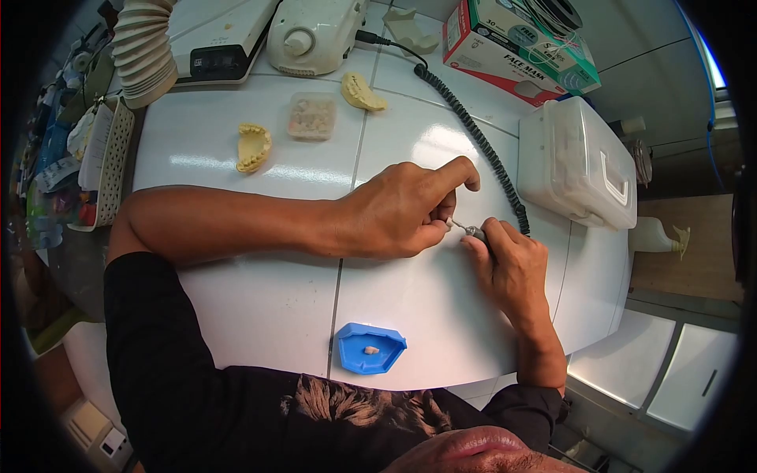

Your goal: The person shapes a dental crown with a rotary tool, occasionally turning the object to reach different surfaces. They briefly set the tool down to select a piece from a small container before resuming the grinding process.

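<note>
My left hand (406, 206) reaches across the middle of the white tiled table, its fingers bent. Between thumb and fingertips it pinches a small whitish, tooth-like piece (449, 224), mostly covered by the fingers. Closed around a rotary handpiece (478, 234), my right hand (511, 264) is just to the right. The handpiece's thin metal bur (460, 226) points left, its tip right at the small piece. Nearer my body sits a blue tray (349, 359) with a small pinkish piece (371, 350) in it.
Yellowish dental casts (254, 147) and a clear box (311, 117) of small pieces lie farther back. A control unit (307, 39) feeds a coiled cable (473, 130) running down to the right. A white case (576, 165), mask box (512, 55) and ribbed hose (144, 55) stand around the edges.
</note>
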Motion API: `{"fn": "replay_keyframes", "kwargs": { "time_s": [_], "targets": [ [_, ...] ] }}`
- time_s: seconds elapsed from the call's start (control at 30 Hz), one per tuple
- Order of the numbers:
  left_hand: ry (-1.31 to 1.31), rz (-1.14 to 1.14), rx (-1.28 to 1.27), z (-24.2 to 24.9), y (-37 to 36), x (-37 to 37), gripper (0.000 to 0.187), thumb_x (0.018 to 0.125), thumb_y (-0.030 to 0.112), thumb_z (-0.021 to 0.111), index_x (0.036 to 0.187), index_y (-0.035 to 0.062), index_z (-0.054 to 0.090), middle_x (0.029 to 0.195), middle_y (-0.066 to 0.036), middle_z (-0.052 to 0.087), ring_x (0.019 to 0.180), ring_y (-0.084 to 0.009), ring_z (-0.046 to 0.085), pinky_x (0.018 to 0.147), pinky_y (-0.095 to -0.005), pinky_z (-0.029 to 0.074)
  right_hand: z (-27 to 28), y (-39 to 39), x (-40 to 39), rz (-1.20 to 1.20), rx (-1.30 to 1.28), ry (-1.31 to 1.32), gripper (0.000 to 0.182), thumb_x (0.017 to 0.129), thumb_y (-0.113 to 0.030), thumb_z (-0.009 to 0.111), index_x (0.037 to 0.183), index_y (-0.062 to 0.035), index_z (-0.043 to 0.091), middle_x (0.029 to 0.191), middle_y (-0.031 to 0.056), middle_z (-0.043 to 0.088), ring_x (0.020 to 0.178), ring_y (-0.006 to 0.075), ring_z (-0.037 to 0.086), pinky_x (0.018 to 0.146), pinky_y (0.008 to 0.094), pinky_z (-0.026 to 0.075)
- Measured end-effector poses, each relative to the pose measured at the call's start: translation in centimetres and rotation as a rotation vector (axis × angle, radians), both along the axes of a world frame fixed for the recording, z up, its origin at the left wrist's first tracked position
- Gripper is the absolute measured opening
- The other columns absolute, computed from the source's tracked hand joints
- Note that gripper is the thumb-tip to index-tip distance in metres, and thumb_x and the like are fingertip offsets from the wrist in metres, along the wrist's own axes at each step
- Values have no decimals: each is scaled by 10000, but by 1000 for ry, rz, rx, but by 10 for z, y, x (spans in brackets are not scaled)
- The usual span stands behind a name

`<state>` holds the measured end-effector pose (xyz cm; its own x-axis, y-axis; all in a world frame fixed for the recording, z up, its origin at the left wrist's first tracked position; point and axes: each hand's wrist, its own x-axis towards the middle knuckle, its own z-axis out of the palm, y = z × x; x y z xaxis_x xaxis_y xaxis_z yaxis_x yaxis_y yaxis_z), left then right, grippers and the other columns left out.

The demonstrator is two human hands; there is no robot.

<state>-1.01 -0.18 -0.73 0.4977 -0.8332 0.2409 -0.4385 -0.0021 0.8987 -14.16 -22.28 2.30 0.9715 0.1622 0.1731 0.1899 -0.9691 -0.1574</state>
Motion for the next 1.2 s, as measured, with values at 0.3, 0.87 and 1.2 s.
{"fn": "replay_keyframes", "kwargs": {
  "time_s": [0.3, 0.87, 1.2],
  "targets": [
    [117, -14, 0, 1, 1, 5, 397, 932, -9, 741, 1287, 14, 566, 953, -124, 741, 898, -229, 793, 842, -336, 684, 0, -1, -1, -22, 33, -3, 373, 1015, -373, 801, 872, -85, 613, 701, 69, 630, 546, 322, 632, 501, 429, 481],
    [116, -46, -14, 0, 3, 8, 201, 956, 16, 794, 1157, 9, 791, 1063, -108, 793, 934, -186, 756, 795, -313, 610, 1, -2, -1, -16, 44, -17, 388, 1019, -382, 797, 863, -86, 601, 687, 69, 628, 537, 319, 630, 492, 434, 474],
    [174, -21, 25, 5, 3, 7, 176, 942, 14, 832, 1089, -5, 738, 989, -96, 793, 913, -150, 764, 815, -301, 624, 1, -2, -2, -23, 61, -12, 389, 1031, -391, 779, 859, -92, 600, 697, 71, 642, 541, 323, 638, 497, 438, 482]
  ]
}}
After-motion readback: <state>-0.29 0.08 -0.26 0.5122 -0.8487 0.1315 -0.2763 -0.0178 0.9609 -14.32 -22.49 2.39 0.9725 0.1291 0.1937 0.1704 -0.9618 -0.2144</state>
